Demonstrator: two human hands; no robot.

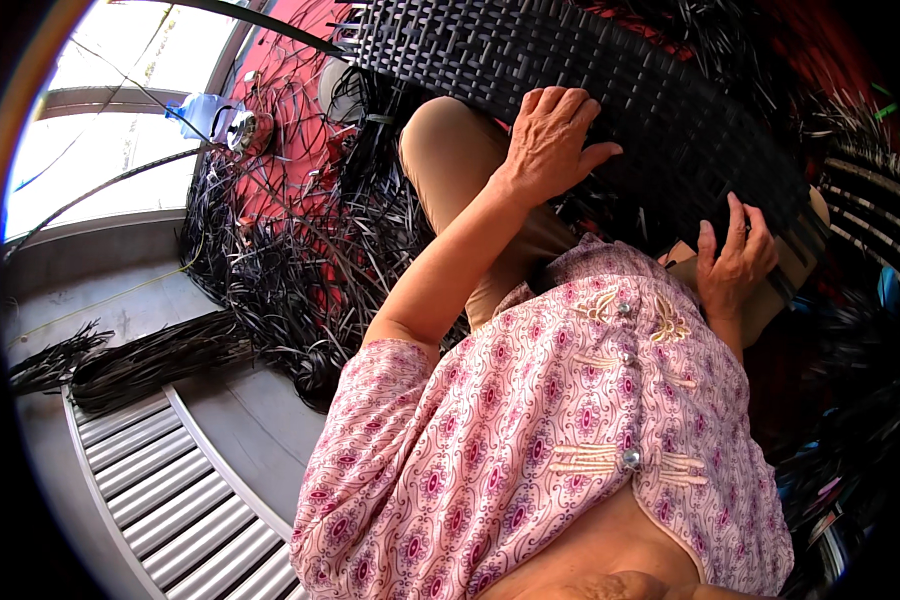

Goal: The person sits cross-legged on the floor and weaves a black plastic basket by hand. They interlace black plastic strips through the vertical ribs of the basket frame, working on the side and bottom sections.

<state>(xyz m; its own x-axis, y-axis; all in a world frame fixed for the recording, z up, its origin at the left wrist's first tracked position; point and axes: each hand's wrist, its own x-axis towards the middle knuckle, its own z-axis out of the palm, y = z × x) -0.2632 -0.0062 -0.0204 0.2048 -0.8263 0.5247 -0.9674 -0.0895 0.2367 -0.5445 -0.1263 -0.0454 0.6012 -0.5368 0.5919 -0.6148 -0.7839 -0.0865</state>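
A woven black panel (610, 95) of flat plastic strips lies slantwise across the far side of my lap, from upper left to lower right. My left hand (555, 145) rests on its near edge, palm down, with the fingers together on the weave and the thumb held apart. Farther right, my right hand (737, 255) is at the panel's near edge, fingers stretched and thumb apart. I see nothing held in either hand. Below the weave, what the panel rests on is mostly hidden; my bent left knee (452, 140) shows beside it.
Tangled black strips (300, 260) lie on the red floor (285, 95) at the left. Beyond them are a clear blue-tinted bottle (195, 115) and a bright window (110, 160). A black strip bundle (160, 360) lies above a slatted metal rack (185, 480). More strips crowd the dark right side.
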